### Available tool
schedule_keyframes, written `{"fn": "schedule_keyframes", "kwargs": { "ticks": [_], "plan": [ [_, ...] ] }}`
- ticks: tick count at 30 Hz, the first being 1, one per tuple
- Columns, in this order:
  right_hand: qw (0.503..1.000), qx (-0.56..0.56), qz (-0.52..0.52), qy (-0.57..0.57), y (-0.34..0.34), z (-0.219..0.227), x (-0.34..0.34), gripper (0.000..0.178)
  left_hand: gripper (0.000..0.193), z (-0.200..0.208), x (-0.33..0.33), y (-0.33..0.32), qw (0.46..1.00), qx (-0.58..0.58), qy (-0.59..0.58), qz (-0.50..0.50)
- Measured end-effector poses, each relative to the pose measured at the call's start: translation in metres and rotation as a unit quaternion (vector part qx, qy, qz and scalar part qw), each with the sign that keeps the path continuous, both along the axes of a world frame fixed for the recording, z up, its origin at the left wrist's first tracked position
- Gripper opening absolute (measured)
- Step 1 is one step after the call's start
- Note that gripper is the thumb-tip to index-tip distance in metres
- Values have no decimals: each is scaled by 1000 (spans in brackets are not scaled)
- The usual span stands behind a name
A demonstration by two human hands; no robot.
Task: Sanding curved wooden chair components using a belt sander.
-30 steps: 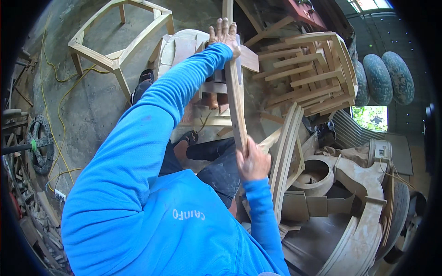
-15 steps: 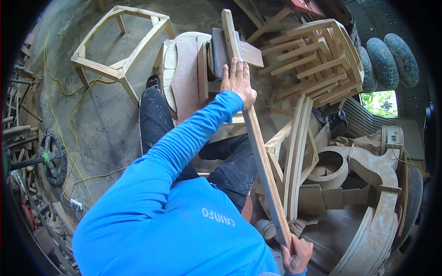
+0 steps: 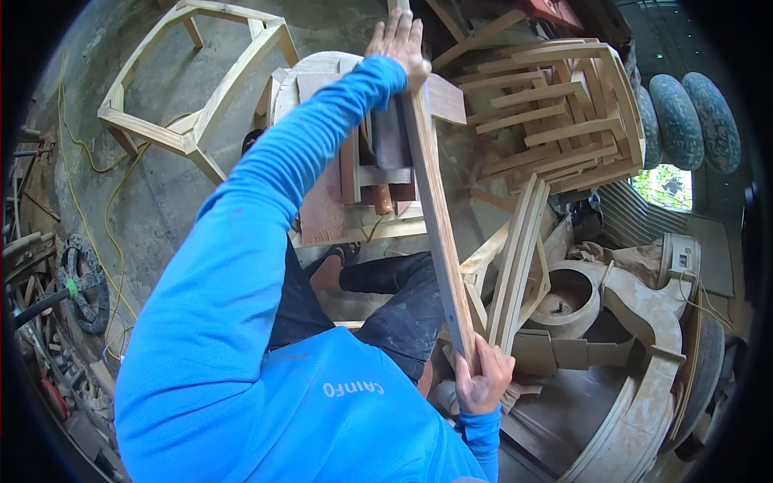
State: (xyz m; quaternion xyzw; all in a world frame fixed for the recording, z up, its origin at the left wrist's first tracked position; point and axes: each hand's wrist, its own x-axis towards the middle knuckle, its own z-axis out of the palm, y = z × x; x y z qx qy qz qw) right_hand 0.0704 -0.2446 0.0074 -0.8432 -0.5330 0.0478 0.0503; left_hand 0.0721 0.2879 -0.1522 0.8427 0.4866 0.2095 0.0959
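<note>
A long straight wooden bar (image 3: pixel 441 217) slants across the middle, with one grey side and one light brown side. My left hand (image 3: pixel 400 50) lies over its far part, fingers stretched across the wood and the bar held under the palm. At the near end my right hand (image 3: pixel 485 375) is closed round the bar. The far tip is cut off by the upper edge of the picture. Beside the bar, below my left hand, stands a dark grey flat-faced block (image 3: pixel 390 138) on a wooden stand (image 3: pixel 326 201). A brown cylinder (image 3: pixel 382 199) sticks out beneath it.
A pale wooden frame with legs (image 3: pixel 193 133) stands far left, near a yellow cable (image 3: pixel 121 233). Stacked wooden frames (image 3: pixel 555 121) fill the far right. Pale slats (image 3: pixel 519 258) lean close to my right hand, before a large curved casting (image 3: pixel 652 306).
Both hands have moved away from me with the bar, which has slid up toward the far edge. The view has shifted slightly, and the brown cylinder now shows.
</note>
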Motion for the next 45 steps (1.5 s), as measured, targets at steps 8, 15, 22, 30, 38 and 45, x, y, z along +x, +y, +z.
{"fn": "schedule_keyframes", "kwargs": {
  "ticks": [8, 15, 22, 30, 38, 45],
  "plan": [
    [997, 75, 4, 16, 119, -53, 12, 45, 86, 46, -8, 106, 989, -111, -51, -78],
    [994, 107, 19, 5, 211, -112, 24, 48, 90, 56, 20, 180, 997, -6, -69, -39],
    [974, 219, 39, -36, 349, -149, 44, 48, 100, 57, 11, 178, 996, -21, -75, -34],
    [969, 235, 50, -53, 393, -155, 57, 48, 105, 53, 13, 177, 997, -47, -46, -30],
    [991, 105, 59, -55, 240, -129, 40, 54, 101, 13, 11, 104, 995, 62, 12, 73],
    [998, 32, 43, -20, 28, -61, 16, 49, 96, 29, -5, 46, 998, -22, 46, 22]
  ]
}}
